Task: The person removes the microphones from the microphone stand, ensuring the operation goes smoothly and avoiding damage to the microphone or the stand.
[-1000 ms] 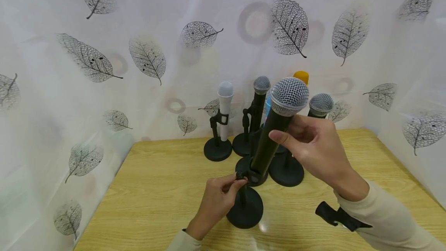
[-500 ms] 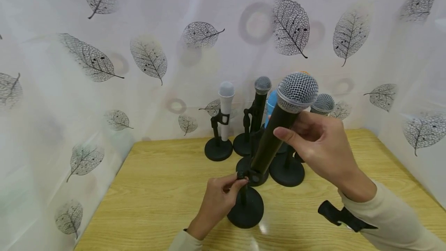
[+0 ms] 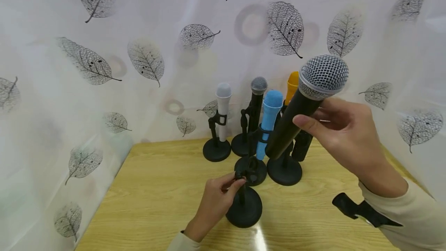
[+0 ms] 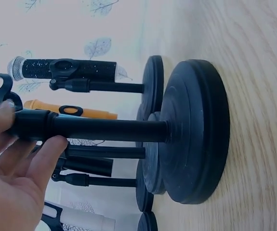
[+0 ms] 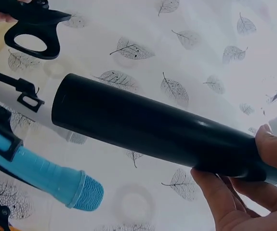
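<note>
My right hand (image 3: 355, 138) grips a black microphone (image 3: 296, 115) with a silver mesh head, thumb on the near side and fingers behind. The microphone is tilted, its head up and to the right. In the right wrist view its lower end is apart from the clip (image 5: 34, 41). My left hand (image 3: 217, 200) pinches the top of a short black microphone stand (image 3: 245, 208) just below its clip. The left wrist view shows thumb and fingers around the stand's upper pole (image 4: 104, 130), with its round base flat on the table.
Behind stand several microphones in round-based stands: a white one (image 3: 223, 100), a slim black one (image 3: 256, 100), a blue one (image 3: 270, 115) and an orange one (image 3: 292, 84). A black clip-like piece (image 3: 348, 206) is by the right sleeve. A leaf-patterned sheet (image 3: 156, 18) surrounds the wooden table (image 3: 156, 189).
My right hand has drawn the microphone up and right, out of the stand's clip. The blue microphone behind has come into view. My left hand stays on the stand.
</note>
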